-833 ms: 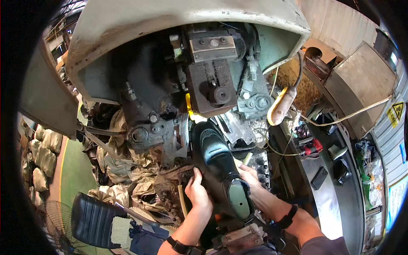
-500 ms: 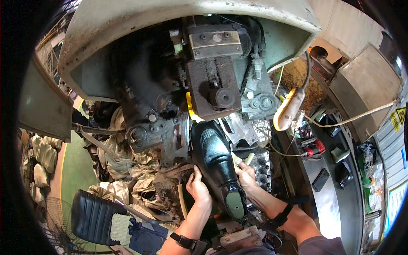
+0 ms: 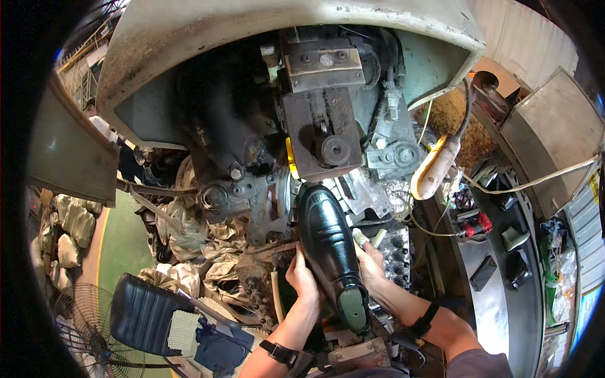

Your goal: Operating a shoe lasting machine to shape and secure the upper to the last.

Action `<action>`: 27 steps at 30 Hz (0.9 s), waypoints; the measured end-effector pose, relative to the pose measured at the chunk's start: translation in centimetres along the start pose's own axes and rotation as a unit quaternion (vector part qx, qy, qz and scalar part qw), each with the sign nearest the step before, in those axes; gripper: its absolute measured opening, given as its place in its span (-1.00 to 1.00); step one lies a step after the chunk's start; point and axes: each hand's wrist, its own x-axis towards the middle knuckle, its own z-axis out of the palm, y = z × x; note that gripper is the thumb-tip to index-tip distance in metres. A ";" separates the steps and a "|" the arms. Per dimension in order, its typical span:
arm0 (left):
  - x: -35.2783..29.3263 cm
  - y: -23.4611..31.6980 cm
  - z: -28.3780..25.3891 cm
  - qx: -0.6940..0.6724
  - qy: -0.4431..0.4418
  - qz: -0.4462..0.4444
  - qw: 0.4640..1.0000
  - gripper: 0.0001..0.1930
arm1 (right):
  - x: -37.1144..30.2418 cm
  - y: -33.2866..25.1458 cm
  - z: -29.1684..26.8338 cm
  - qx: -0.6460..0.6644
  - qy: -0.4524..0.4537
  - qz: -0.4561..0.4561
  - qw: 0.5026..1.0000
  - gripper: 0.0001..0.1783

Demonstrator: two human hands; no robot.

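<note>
A glossy black leather shoe [image 3: 326, 230] with a green last [image 3: 353, 307] in its heel opening lies lengthwise before me, toe away. My left hand [image 3: 304, 277] is closed against the shoe's left side, its fingertips partly hidden beneath it. On the opposite side my right hand [image 3: 370, 261] grips the shoe near the middle; a pale cover or scrap shows at one fingertip. The toe sits just under the machine's dark metal block [image 3: 322, 135], between metal plates [image 3: 365, 192]. Whether the toe touches the machine I cannot tell.
A lamp-like handle [image 3: 435, 167] hangs on a cable at right. Beyond it, a bench [image 3: 485, 315] carries a phone [image 3: 483, 273] and a red tool [image 3: 476, 225]. Left are a black chair [image 3: 145, 315], a wire fan [image 3: 94, 334] and heaped pale cloth [image 3: 183, 227].
The shoe has tilted between my hands, so its toe and creased top face me more fully. Both hands keep their hold. The whole view has shifted slightly.
</note>
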 end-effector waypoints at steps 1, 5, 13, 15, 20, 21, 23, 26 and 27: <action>-0.4 0.2 0.0 -0.004 0.000 -0.013 1.000 -0.59 | -0.1 0.1 -0.1 0.001 -0.001 0.000 1.000 -0.51; 0.0 0.3 -0.7 -0.012 -0.023 -0.043 0.999 -0.56 | 0.2 0.7 -1.1 -0.005 -0.015 0.005 1.000 -0.52; 9.4 0.9 -17.1 0.115 0.092 0.287 0.946 -0.78 | -4.0 -2.0 -3.6 -0.210 -0.022 -0.088 0.974 -0.37; 14.5 -2.1 -30.8 0.258 0.201 0.180 0.928 -0.66 | -6.6 -1.0 -3.3 -0.282 -0.069 -0.117 0.950 -0.36; 17.8 -12.8 -44.7 0.232 0.284 -0.011 0.930 -0.21 | -8.8 1.4 0.3 -0.136 -0.109 -0.078 0.982 -0.35; 18.5 -14.0 -44.6 0.234 0.275 -0.022 0.932 -0.21 | -8.7 1.6 -0.1 -0.122 -0.100 -0.059 0.986 -0.35; 18.4 -15.8 -42.1 0.240 0.247 -0.035 0.938 -0.22 | -8.7 1.1 -0.7 -0.123 -0.086 -0.075 0.986 -0.36; 17.2 -14.3 -40.5 0.239 0.221 -0.032 0.945 -0.23 | -8.7 0.7 -0.7 -0.118 -0.078 -0.084 0.986 -0.36; 16.6 -13.5 -39.9 0.238 0.218 -0.030 0.946 -0.24 | -8.8 0.8 -0.8 -0.117 -0.079 -0.081 0.987 -0.36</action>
